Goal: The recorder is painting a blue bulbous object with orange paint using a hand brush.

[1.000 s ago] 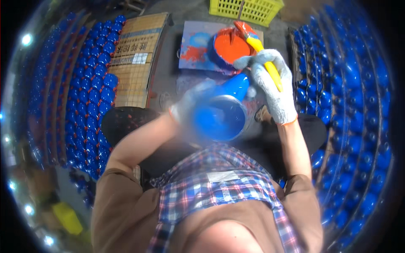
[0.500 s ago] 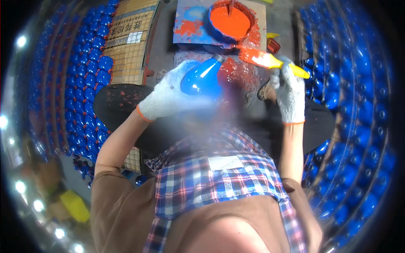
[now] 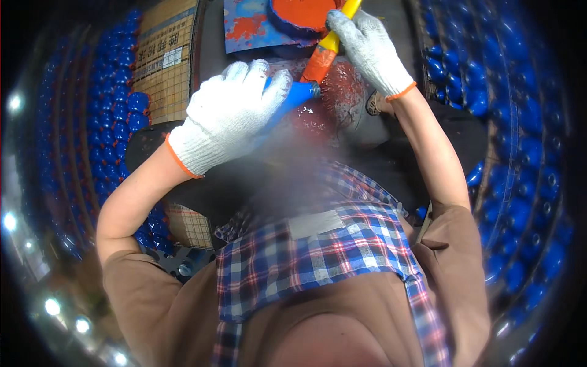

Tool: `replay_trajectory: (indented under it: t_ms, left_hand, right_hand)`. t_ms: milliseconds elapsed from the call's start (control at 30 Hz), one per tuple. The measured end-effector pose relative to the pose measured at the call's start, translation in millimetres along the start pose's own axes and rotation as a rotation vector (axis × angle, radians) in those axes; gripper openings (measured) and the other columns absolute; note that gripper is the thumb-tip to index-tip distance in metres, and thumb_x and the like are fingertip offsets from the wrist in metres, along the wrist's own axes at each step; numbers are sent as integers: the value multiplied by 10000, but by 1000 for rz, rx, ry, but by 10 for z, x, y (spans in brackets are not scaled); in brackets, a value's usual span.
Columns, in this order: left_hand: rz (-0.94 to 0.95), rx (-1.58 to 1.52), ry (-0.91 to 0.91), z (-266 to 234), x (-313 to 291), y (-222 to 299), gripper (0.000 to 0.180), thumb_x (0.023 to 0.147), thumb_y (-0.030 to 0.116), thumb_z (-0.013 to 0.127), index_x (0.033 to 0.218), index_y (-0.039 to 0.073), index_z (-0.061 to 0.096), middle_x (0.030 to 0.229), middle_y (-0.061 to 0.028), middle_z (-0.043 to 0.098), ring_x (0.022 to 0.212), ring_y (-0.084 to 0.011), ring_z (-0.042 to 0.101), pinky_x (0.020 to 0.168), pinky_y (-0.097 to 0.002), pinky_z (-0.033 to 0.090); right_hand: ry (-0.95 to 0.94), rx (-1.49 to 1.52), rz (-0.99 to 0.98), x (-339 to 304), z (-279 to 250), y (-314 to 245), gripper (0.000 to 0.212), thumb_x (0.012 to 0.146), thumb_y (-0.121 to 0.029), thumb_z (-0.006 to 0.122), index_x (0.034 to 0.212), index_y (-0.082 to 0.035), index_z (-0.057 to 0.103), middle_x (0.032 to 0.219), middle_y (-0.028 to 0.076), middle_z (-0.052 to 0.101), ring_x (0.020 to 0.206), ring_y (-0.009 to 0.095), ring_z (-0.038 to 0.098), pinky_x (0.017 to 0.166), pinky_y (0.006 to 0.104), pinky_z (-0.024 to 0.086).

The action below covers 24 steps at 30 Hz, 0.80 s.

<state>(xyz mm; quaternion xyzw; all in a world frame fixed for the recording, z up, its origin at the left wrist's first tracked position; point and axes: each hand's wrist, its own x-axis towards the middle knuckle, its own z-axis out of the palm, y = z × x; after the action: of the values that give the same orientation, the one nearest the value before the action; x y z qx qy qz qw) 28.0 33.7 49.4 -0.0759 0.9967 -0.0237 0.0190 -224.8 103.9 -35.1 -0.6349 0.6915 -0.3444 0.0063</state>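
Note:
A glossy blue bottle with a bare threaded metal neck lies in my left hand, which wears a white knitted glove. The fingers wrap over it and hide much of its body; the neck points right. My right hand, also gloved, grips the yellow handle of a paintbrush. Orange-red paint coats its lower part. The bristle end points down beside the bottle's neck; whether they touch I cannot tell. Beyond the hands is a round tub of orange-red paint, partly cut off by the upper edge.
The tub stands on a paint-stained board. Paint-splashed sheeting covers the area below it. Rows of blue bottles are stacked at left, with more blue bottles at right. A cardboard panel behind wire mesh stands at left.
My right hand has swung up and left, bringing the brush from level to steeply slanted, with its bristles near the bottle's neck. My left hand has turned over the bottle, hiding more of it.

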Motion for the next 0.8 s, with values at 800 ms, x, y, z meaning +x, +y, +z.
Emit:
replay_trajectory:
  t_ms: [800]
  left_hand:
    - [-741, -2315, 40, 504, -150, 152, 746, 826, 459, 568, 1335, -63, 409, 1269, -233, 531, 1118, -326, 581, 959, -437, 491]
  right_hand:
    - [294, 848, 196, -660, -448, -652, 189, 917, -104, 567, 1081, -10, 578, 1064, 96, 595, 921, 163, 572, 819, 291, 466]
